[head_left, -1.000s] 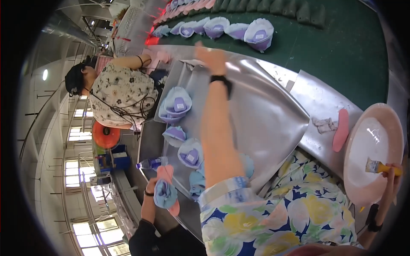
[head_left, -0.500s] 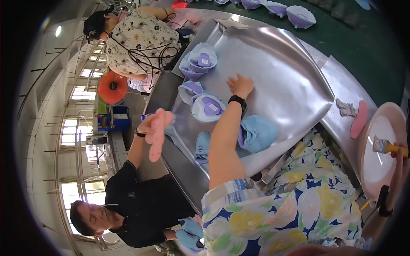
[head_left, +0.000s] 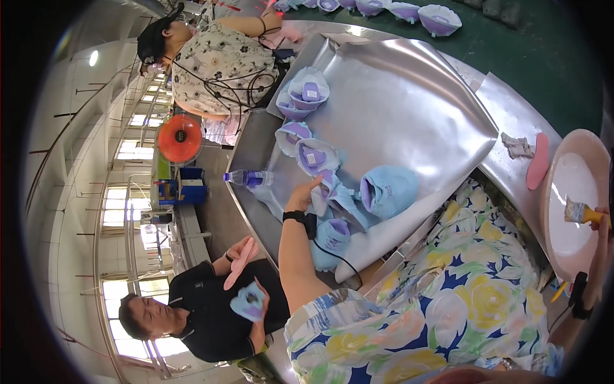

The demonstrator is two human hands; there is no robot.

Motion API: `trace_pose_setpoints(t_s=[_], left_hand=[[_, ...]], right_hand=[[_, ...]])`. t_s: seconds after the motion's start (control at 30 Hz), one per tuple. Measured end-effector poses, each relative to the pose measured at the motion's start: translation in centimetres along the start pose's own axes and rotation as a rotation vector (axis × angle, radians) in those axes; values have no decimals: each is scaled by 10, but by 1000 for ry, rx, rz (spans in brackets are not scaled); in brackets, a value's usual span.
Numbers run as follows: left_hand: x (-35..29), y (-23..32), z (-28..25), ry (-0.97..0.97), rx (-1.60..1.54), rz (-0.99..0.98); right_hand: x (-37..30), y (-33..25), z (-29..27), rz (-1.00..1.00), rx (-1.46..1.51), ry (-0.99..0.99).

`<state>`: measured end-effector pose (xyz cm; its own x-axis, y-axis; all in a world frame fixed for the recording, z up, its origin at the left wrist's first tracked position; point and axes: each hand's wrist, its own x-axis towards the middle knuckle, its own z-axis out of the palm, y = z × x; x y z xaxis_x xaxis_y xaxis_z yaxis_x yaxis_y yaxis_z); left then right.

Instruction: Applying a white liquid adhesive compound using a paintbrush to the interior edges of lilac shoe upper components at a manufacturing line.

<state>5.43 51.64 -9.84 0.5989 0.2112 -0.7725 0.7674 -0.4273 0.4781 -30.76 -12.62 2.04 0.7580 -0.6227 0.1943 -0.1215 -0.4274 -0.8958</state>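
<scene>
My left hand (head_left: 303,194) reaches across the metal table to a light-blue and purple shoe upper (head_left: 345,206), its fingers closed on the upper's edge. The grip is partly hidden behind the hand. My right hand (head_left: 600,225), at the right rim, holds a brush (head_left: 579,212) with a yellow handle, its bristles over the white contents of a pale pink basin (head_left: 554,246). Beside the left hand stand a blue shoe upper (head_left: 391,191) to the right and another blue upper (head_left: 331,240) nearer me. Past it sits a purple-lined upper (head_left: 316,157).
More uppers (head_left: 304,93) stand at the table's (head_left: 409,109) far left. A water bottle (head_left: 249,178) lies at the left edge. A co-worker (head_left: 217,307) there holds a pink insole (head_left: 241,264) and a blue upper (head_left: 248,302). A green conveyor (head_left: 511,64) carries uppers (head_left: 439,20) behind.
My left hand has moved left and nearer me, from bare metal onto the shoe upper. The co-worker's hand with the pink pieces has drawn back from the table. My right hand keeps the brush.
</scene>
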Motion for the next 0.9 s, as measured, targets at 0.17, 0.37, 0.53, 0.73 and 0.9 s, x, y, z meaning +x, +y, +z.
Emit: trace_pose_setpoints(t_s=[0.17, 0.37, 0.53, 0.73, 0.9], left_hand=[[-4, -5, -16, -75, 356, 257], [-21, 113, 42, 29, 117, 743], [-28, 177, 143, -83, -39, 817], [-53, 192, 213, -400, -206, 696], [-59, 188, 231, -108, -68, 1062]], right_hand=[[8, -5, 11, -10, 74, -16], [2, -8, 6, 58, 27, 18], [-13, 24, -18, 89, -37, -27], [-23, 13, -18, 115, -49, -5], [-24, 12, -13, 166, 22, 13]])
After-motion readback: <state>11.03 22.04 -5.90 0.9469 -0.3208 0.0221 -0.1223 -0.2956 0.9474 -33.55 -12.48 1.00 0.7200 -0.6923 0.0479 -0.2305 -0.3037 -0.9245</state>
